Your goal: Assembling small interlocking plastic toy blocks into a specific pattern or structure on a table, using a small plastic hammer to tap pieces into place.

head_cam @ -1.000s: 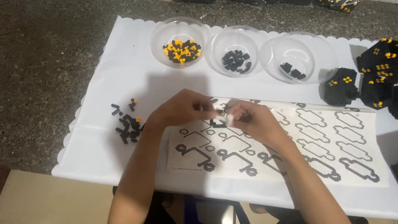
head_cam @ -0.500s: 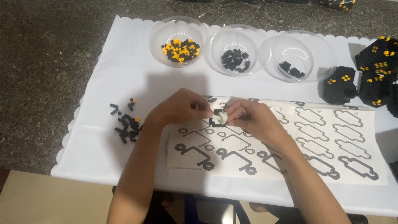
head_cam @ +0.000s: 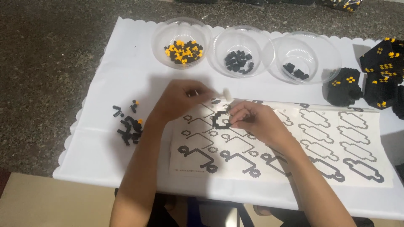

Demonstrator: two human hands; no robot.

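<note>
My right hand [head_cam: 257, 122] pinches a small black ring-shaped block piece [head_cam: 220, 121] and holds it on the printed instruction sheet [head_cam: 336, 145]. My left hand [head_cam: 180, 101] hovers just up and left of it. Its fingers are closed on a small white tool [head_cam: 226, 93] whose tip sticks out to the right, slightly blurred. The sheet shows rows of black outline shapes and lies on a white cloth [head_cam: 126, 63]. The two hands are a little apart above the sheet's upper left part.
Three clear plastic bowls stand at the back: one with orange and black bits [head_cam: 184, 51], one with black bits [head_cam: 238, 61], one with few black bits [head_cam: 297, 70]. A loose pile of black pieces [head_cam: 128, 125] lies left. Black-and-orange block models [head_cam: 346, 86] stand at right.
The hands have drawn apart. My left hand has moved up and left with the white tool. The black ring piece now shows at my right fingertips, on the sheet.
</note>
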